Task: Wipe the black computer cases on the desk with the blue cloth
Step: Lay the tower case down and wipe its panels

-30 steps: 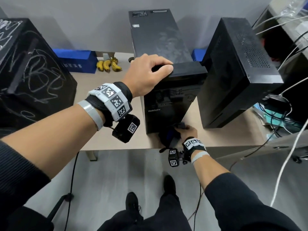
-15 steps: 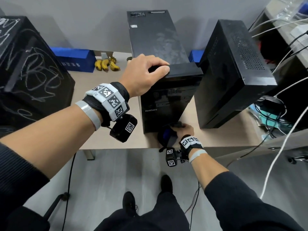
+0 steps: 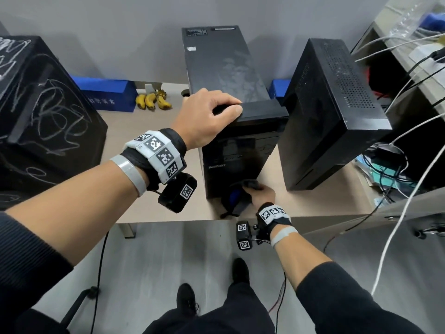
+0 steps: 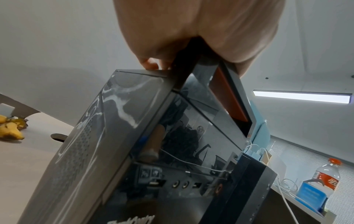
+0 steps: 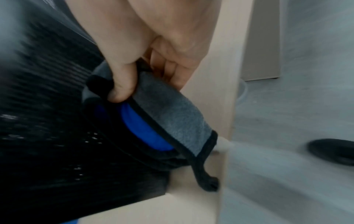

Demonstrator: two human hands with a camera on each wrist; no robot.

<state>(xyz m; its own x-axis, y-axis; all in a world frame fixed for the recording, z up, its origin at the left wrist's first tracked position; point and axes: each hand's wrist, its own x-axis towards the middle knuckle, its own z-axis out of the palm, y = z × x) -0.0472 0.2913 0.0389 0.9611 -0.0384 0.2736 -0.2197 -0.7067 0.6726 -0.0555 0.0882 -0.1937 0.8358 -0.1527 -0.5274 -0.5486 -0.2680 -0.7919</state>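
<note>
Here, a person stands at a desk (image 3: 168,208) wiping the low front of the middle case (image 3: 231,97), one of three black computer cases standing on it. The left hand (image 3: 207,116) curls over the top front corner of that case, fingers on top and thumb down the side, steadying it. The right hand (image 3: 261,192) is down near the desk surface, thumb and fingers pinching a bunched cloth (image 5: 164,115), grey outside with blue showing inside the fold, and pressing it against the bottom of the case's front panel. The step in hand looks like wiping the lower front face. This case's left side shows pale smears in the left wrist view, and the left case (image 3: 45,116) is covered in white scribbles, so much work seems to remain. The next move probably calls for sweeping the cloth across or up the panel while the left hand keeps the case from sliding. The case stands close to the desk's near edge, and a corner of the cloth hangs over it, so a hard push could shift it towards the drop. The right case (image 3: 332,109) stands near, leaving a narrow gap. Bananas (image 3: 153,101) lie well behind. Cables (image 3: 409,145) hang at the far right.
</note>
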